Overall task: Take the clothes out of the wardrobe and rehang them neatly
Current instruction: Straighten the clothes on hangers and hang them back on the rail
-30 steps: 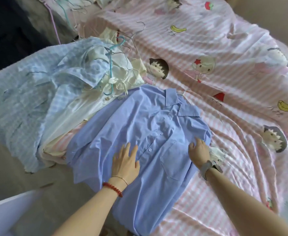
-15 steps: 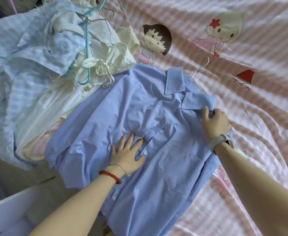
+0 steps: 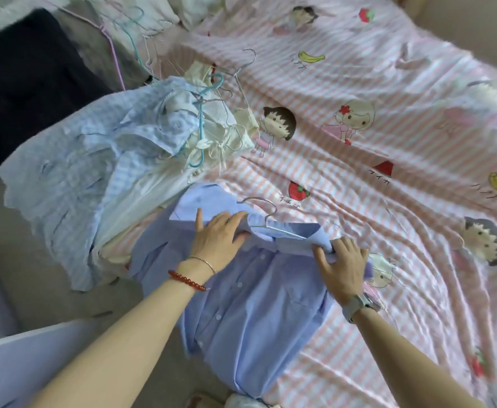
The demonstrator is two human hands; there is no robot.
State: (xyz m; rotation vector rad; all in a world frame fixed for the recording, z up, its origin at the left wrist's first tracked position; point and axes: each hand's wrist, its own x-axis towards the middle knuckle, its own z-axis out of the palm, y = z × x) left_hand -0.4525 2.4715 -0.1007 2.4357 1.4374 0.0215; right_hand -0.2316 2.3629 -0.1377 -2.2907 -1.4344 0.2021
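A light blue button shirt [image 3: 250, 307] lies front up on the bed, with a metal wire hanger [image 3: 266, 219] at its collar, the hook pointing away from me. My left hand [image 3: 216, 237] lies on the shirt's left shoulder by the collar, fingers stretched forward. My right hand [image 3: 341, 266] grips a bunch of the shirt's right shoulder fabric. A pile of pale blue checked and cream clothes [image 3: 117, 160] with tangled hangers, one of them teal [image 3: 201, 119], lies to the left.
The bed is covered by a pink striped sheet with cartoon prints [image 3: 388, 136]. A dark garment [image 3: 26, 83] lies at the far left. More hangers [image 3: 123, 33] rest near the bed's head. A pale panel [image 3: 20, 363] stands at the lower left.
Both hands have moved up from the shirt's chest to its shoulders. The right hand now grips the shoulder fabric, and the shirt's upper part is bunched around the hanger.
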